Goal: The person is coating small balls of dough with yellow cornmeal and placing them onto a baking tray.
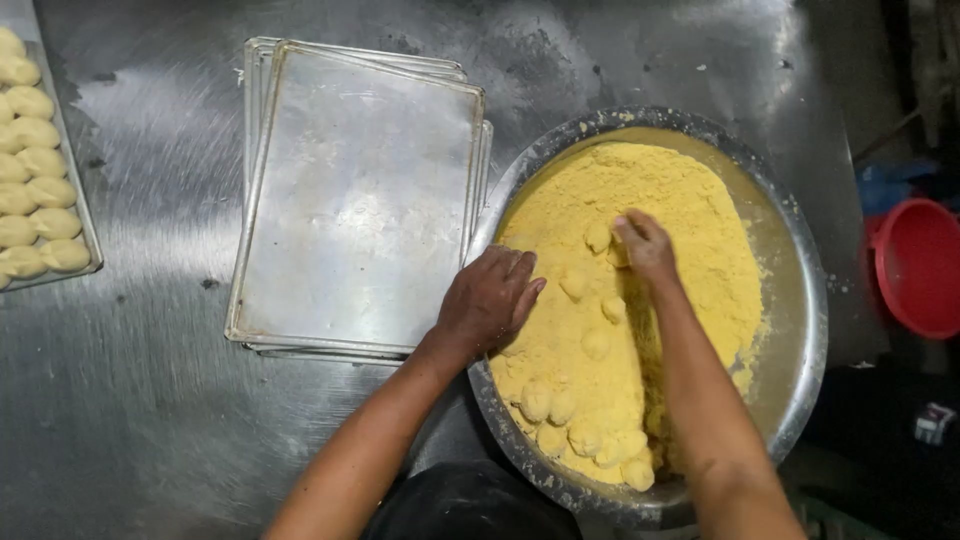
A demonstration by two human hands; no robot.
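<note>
steel table point(150, 400) bare at lower left and along the top, open passage there. stacked baking trays point(360, 195) block the middle, touching the big metal bowl point(800, 300) rim, no gap between. filled tray of dough pieces point(40, 170) hugs the left edge; red basin point(920, 265) sits off the right edge.

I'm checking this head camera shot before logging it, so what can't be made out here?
- Right hand: fingertips are buried in the yellow crumb, so any grip is hidden.
- Left hand: palm faces down, hiding what is beneath it.
- Tray of dough pieces: cut off by the left edge.
- Red tub: cut off by the right edge.
- Stacked trays: the top one hides how many there are.
</note>
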